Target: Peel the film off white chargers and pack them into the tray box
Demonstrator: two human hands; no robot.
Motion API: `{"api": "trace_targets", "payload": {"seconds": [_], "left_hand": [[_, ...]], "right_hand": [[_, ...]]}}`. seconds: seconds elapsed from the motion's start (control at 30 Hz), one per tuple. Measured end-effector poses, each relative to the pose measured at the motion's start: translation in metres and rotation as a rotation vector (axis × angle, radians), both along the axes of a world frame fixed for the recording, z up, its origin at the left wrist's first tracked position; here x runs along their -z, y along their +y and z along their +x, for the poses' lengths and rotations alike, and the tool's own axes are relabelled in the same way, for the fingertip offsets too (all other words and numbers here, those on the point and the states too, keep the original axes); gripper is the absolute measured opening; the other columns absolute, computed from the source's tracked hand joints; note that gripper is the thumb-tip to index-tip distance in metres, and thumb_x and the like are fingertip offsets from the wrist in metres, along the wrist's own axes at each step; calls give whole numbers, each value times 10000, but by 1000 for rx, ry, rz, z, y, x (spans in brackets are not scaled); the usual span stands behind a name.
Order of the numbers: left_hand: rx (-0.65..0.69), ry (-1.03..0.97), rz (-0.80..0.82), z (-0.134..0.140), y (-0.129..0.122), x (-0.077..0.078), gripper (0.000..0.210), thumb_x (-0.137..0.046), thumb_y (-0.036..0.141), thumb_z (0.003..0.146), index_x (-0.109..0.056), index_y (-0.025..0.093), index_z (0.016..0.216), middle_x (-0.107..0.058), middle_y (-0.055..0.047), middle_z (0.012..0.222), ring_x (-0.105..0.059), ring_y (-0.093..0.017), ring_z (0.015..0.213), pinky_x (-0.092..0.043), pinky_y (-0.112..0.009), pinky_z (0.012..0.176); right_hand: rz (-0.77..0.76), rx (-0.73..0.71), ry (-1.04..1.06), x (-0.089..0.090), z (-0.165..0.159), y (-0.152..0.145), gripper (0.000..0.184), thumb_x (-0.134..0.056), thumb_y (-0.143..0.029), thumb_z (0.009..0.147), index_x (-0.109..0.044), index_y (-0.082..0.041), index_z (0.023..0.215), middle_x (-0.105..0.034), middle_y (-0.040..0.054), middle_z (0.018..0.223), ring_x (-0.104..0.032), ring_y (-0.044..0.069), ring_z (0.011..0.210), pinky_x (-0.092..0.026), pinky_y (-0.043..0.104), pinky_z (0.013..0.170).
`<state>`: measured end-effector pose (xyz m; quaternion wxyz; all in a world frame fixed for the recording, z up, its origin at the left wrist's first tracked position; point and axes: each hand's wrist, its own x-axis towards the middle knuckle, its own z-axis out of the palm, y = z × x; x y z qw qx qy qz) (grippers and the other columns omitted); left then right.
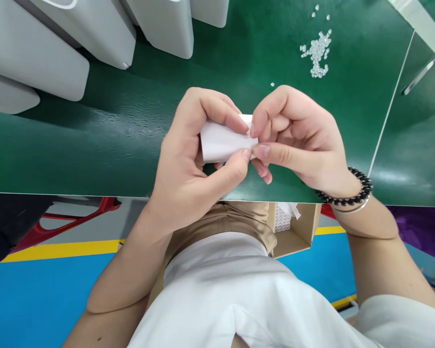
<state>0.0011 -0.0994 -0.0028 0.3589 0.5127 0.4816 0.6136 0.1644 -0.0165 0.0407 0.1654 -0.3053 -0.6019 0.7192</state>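
Note:
A small white piece with a smooth, slightly curved face (pixel 223 142) is held between my hands above the front of the green table; its exact kind is not clear. My left hand (pixel 199 154) wraps round it, index finger over the top and thumb along the lower side. At its right end, my right hand (pixel 297 137) pinches with thumb and index fingertips close together. Anything tiny between those fingertips is too hidden to make out. Beyond my right hand lies a loose pile of small clear bits (pixel 318 53), with a single bit (pixel 272 84) nearer my fingers.
Several grey-white plastic housings (pixel 105 34) stand at the table's back left. Tweezers (pixel 422 72) lie at the right, past a thin pale line on the green table (pixel 123 145). Below the table edge sits a cardboard box (pixel 297 237) with white parts inside.

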Motion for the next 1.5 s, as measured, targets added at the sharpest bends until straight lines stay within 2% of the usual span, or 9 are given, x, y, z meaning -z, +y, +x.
{"api": "trace_targets", "payload": {"seconds": [0.1,0.23,0.37,0.5,0.73,0.9,1.03,1.33,1.5], "left_hand": [[30,-15,-76,0,-1,0,159,-714,353,900,-646,252,1002,-609,-49,1021,-609,-204,883,-495,-335,610],[50,-61,5,-2,-2,-1,190,-746,331,879,-650,229,1008,-614,-47,993,-632,-197,864,-512,-308,623],[56,-34,-160,-2,-5,-9,126,-692,318,925,-647,226,998,-626,-51,1057,-664,-200,921,-532,-300,665],[11,-35,-46,1,-4,-10,122,-712,336,909,-654,251,975,-637,-33,1003,-665,-179,853,-519,-275,587],[-38,10,111,3,5,7,198,-761,415,855,-679,267,957,-614,-26,894,-660,-178,752,-492,-267,508],[-10,10,-104,1,-2,-6,80,-712,278,899,-660,264,959,-603,-34,967,-655,-179,793,-488,-282,530],[15,9,-251,-1,-7,-17,109,-689,194,907,-646,266,978,-607,-35,1068,-658,-195,884,-517,-316,609],[1,-69,-74,2,2,-1,88,-729,325,886,-697,273,949,-613,-30,939,-621,-155,708,-502,-309,553],[-15,-18,63,0,6,7,109,-753,295,863,-714,279,964,-627,-15,894,-632,-147,711,-510,-278,563]], "right_hand": [[-25,11,5,1,0,1,146,-709,-217,894,-583,-184,959,-630,-40,709,-605,95,581,-524,201,513],[-57,6,50,2,0,1,187,-747,-251,882,-594,-187,969,-625,-41,706,-605,96,580,-516,200,506],[-90,8,61,1,-2,1,221,-757,-304,888,-592,-185,973,-612,-42,687,-601,97,574,-502,197,496],[-93,31,42,2,-3,-1,227,-762,-321,885,-598,-183,962,-602,-39,668,-588,103,560,-495,210,485],[-69,78,28,3,-4,-5,220,-763,-313,883,-596,-194,962,-610,-50,683,-579,92,560,-483,203,493],[-48,68,17,0,-2,-4,229,-782,-310,867,-607,-197,963,-625,-48,703,-593,95,580,-499,212,520],[-5,54,32,0,0,-3,242,-798,-308,852,-610,-198,955,-628,-47,721,-602,93,589,-510,213,532],[50,80,-2,1,-4,-4,237,-804,-303,841,-593,-203,881,-635,-38,717,-603,102,568,-514,227,508],[73,70,3,2,-4,-4,245,-798,-330,845,-589,-213,893,-631,-42,719,-600,101,561,-512,225,500]]}}
